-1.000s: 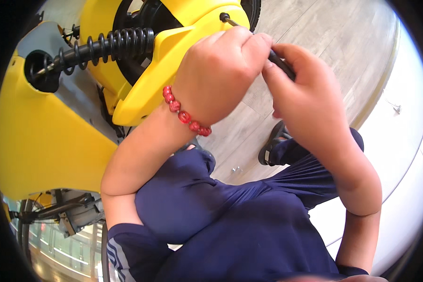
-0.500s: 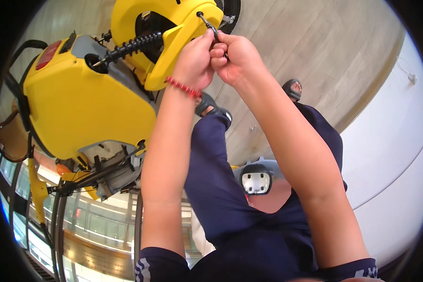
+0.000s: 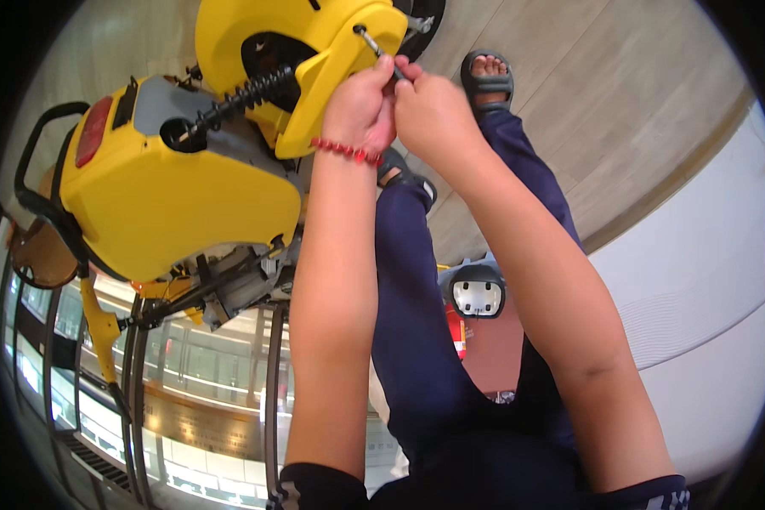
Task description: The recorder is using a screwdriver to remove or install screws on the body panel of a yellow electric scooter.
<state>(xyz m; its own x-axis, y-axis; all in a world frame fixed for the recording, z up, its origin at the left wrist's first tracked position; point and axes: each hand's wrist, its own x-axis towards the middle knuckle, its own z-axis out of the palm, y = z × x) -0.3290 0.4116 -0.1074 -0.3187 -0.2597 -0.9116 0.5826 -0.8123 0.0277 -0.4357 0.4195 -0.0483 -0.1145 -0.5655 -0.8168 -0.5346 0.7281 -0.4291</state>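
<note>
A slim tool with a bright metal shaft (image 3: 370, 43) and a dark handle has its tip at a dark hole in the yellow wheel cover (image 3: 310, 119) of a scooter; its exact kind is not clear. My left hand (image 3: 362, 104), with red beads at the wrist, pinches the tool near the shaft. Closed around the handle is my right hand (image 3: 436, 112), just to the right of the left one. Fingers hide most of the handle. Left of my hands, a black coil spring shock absorber (image 3: 238, 100) runs between the wheel cover and the yellow body (image 3: 174, 200).
The scooter's black grab rail (image 3: 27, 157) and red tail light (image 3: 94, 132) are at the left. My sandalled foot (image 3: 489, 81) rests on the wooden floor (image 3: 586, 110). A black-and-white object (image 3: 476, 293) lies between my legs. A white surface (image 3: 688, 280) curves along the right.
My right hand has turned over the handle, its back now showing. The tool's tip stays at the hole. My right foot appears further left and higher, and the view has shifted slightly.
</note>
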